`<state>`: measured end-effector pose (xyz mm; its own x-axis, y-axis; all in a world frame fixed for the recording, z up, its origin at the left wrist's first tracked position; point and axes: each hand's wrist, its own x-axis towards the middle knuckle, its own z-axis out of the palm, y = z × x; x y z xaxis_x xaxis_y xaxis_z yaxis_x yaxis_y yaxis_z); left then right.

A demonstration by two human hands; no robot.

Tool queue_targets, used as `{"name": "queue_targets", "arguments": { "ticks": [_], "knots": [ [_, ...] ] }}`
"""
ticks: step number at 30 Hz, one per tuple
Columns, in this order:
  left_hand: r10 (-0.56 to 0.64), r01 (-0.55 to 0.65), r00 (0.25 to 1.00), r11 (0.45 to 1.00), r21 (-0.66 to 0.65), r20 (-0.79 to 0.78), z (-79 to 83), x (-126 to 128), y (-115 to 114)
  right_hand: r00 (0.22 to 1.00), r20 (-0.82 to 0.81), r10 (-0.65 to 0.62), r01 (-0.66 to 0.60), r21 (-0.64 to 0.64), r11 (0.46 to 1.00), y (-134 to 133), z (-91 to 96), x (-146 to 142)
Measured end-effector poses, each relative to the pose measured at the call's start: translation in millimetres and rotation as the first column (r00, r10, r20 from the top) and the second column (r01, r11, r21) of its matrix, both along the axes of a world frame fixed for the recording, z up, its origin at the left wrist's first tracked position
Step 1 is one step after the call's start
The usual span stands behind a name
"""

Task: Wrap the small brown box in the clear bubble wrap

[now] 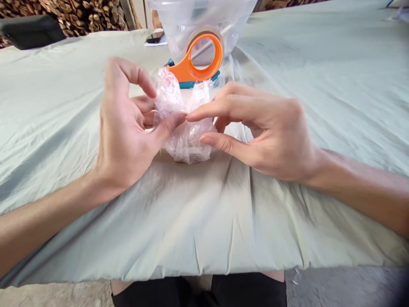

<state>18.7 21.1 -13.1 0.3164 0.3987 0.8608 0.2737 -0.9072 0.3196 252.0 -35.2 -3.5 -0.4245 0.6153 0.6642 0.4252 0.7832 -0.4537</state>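
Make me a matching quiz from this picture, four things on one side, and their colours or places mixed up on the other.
Things:
1. tape dispenser
2. bubble-wrapped bundle
3. tablecloth
4. clear plastic container

Descriptions:
A. pale green, wrinkled, covers the table
B. orange, behind the bundle
C. at the far table edge, behind the dispenser
D. held between the left hand and right hand

Pairs: 1-B, 2-D, 3-A, 4-C
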Motion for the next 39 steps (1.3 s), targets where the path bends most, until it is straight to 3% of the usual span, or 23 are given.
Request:
{"name": "queue_targets", "arguments": {
  "ticks": [6, 9, 12, 15, 17, 20, 26, 32, 39],
  "knots": [
    [-0.011, -0.002, 0.997, 0.986, -0.165, -0.078, 1.7, -2, -9, 0.997, 0.04, -0.063, 0.066, -0.075, 0.995, 1, -3.5, 2],
    [-0.007, -0.01, 0.993, 0.99, -0.143, -0.115, 1.8, -6, -10, 0.993, 0.06, -0.099, 0.104, -0.086, 0.991, 1, -2.9, 4],
    [0.076, -0.087, 0.974, 0.995, -0.044, -0.214, 6.0, -11, -9, 0.99, 0.132, -0.055, 0.071, -0.122, 0.99, 1, -1.0, 5],
    [0.203, -0.138, 0.923, 0.967, 0.213, -0.327, 12.7, -15, -10, 0.98, 0.197, -0.014, 0.05, -0.176, 0.983, 3, 0.2, 6],
    [0.233, -0.121, 0.901, 0.945, 0.305, -0.365, 15.0, -18, -12, 0.981, 0.195, -0.014, 0.051, -0.188, 0.981, 4, 0.0, 6],
    [0.198, -0.117, 0.89, 0.97, 0.214, -0.411, 13.8, -20, -14, 0.98, 0.201, 0.003, 0.032, -0.174, 0.984, 7, -1.1, 7],
    [-0.02, -0.004, 0.878, 0.999, -0.049, -0.479, 10.5, -23, -14, 0.987, 0.158, 0.039, -0.011, -0.175, 0.984, 9, -4.3, 9],
    [-0.03, -0.017, 0.875, 0.996, -0.093, -0.483, 3.3, -21, -16, 0.997, 0.067, 0.042, -0.021, -0.289, 0.957, 10, -9.4, 8],
    [-0.044, -0.031, 0.864, 0.99, -0.141, -0.502, -1.1, -18, -16, 0.995, 0.086, 0.04, -0.018, -0.245, 0.969, 9, -6.9, 6]
  ]
}}
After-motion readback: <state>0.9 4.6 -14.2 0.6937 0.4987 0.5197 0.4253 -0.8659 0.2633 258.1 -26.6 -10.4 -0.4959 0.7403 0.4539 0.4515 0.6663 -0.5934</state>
